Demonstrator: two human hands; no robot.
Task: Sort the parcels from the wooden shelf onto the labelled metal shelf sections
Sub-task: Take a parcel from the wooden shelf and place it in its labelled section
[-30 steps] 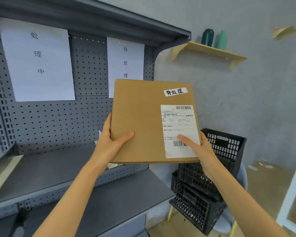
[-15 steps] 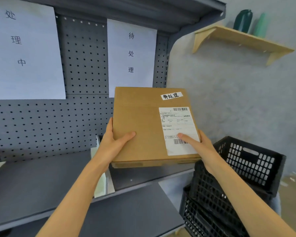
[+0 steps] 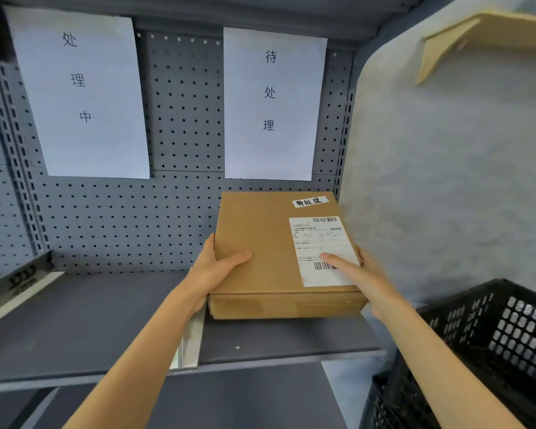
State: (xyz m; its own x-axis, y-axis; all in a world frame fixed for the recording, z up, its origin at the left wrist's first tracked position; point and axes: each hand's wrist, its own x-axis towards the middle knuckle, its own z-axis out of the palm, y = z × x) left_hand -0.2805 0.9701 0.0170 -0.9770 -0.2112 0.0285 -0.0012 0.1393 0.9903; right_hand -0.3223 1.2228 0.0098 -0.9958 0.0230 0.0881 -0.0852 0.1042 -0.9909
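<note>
A flat brown cardboard parcel point(image 3: 260, 252) with a white shipping label and a small handwritten tag lies low over the right section of the grey metal shelf point(image 3: 285, 339). Whether it touches the shelf I cannot tell. My left hand point(image 3: 212, 267) grips its left edge, thumb on top. My right hand point(image 3: 358, 274) holds the right edge, thumb across the shipping label. A white paper sign point(image 3: 273, 103) with three characters hangs on the pegboard right above the parcel. A second sign point(image 3: 81, 94) hangs over the left section.
A thin upright divider point(image 3: 191, 345) splits the shelf into left and right sections, just left of the parcel. A stack of black plastic crates point(image 3: 489, 345) stands at the lower right. A wooden wall shelf point(image 3: 477, 35) hangs at the upper right. Another grey shelf level lies below.
Both hands have carried the parcel forward and down, from upright in front of the signs to nearly flat over the right shelf section. The view has moved closer to the shelf.
</note>
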